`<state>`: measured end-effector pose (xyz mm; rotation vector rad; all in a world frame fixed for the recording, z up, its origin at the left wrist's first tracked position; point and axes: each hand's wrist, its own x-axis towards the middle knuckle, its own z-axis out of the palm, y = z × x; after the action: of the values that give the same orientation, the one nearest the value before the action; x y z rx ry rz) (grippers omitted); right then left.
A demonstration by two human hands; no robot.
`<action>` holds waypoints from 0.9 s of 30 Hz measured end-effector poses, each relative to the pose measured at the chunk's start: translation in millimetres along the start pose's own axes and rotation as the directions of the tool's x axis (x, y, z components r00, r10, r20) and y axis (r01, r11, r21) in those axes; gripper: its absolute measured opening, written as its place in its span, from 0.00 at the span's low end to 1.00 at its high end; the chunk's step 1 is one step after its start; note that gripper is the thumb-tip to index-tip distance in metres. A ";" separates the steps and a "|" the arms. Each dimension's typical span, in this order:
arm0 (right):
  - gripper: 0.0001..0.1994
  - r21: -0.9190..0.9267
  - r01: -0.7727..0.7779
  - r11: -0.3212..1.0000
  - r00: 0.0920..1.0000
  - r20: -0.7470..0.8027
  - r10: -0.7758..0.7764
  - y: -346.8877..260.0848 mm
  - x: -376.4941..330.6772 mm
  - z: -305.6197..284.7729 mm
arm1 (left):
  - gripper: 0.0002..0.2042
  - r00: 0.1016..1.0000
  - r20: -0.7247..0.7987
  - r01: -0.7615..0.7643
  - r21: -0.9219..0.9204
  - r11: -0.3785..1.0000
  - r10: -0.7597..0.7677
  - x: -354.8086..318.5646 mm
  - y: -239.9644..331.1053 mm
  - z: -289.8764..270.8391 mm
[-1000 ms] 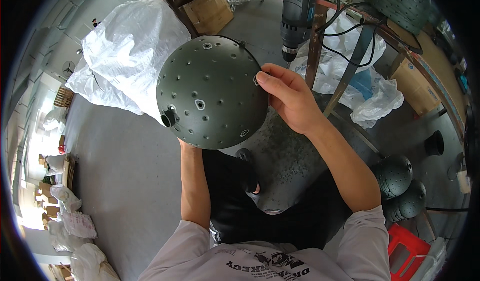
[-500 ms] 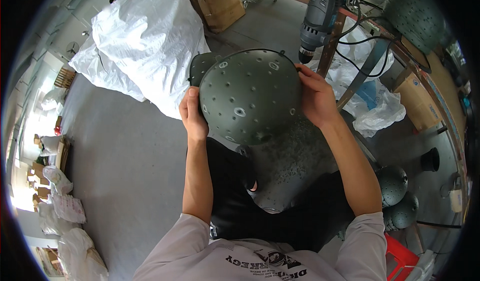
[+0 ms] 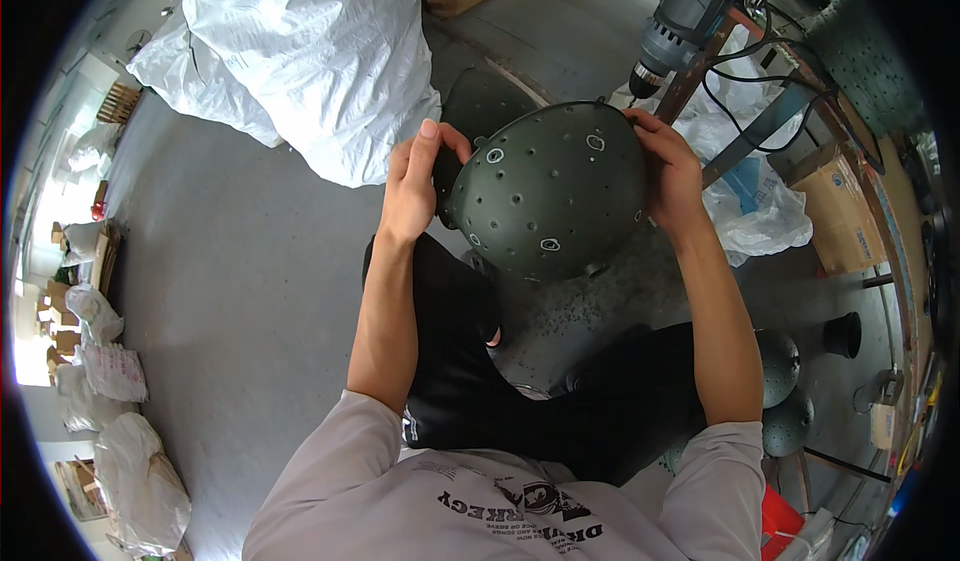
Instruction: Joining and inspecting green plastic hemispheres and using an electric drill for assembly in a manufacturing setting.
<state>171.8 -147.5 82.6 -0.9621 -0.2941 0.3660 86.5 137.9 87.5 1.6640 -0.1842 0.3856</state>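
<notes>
Both my hands hold a dark green, helmet-like dome shell (image 3: 555, 196) above my lap, its convex side showing. Small dimples or holes dot it, and several are ringed in white. My left hand (image 3: 412, 181) is at the left rim with bent fingers, partly behind the edge. The right side is gripped by my right hand (image 3: 675, 176), whose inner fingers are hidden by the shell. Just beyond the upper right rim is a grey power drill (image 3: 685, 21), its chuck angled down toward the shell; I cannot tell whether the bit touches it.
A large white sack (image 3: 310, 61) stands at the far left, with a dark sheet-like thing (image 3: 485, 101) beside it. The drill's black cable loops around the brown bench frame (image 3: 860, 141). Right of my leg lie two green domes (image 3: 785, 421). Dark shavings (image 3: 560, 316) litter the floor.
The shell has moved right and tilted, coming nearer the drill's tip in view. My left hand has shifted its hold on the rim. The whole view has swung slightly.
</notes>
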 end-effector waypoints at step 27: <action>0.16 -0.426 -0.010 0.905 0.979 -0.190 -0.079 23.3 14.2 2.3 | 0.12 0.947 0.078 0.316 -0.369 0.874 -0.310 -8.3 14.6 10.9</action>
<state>179.7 -127.6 65.5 -1.4131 -0.2062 0.1678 75.3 124.3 97.1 1.2844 0.0044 0.0796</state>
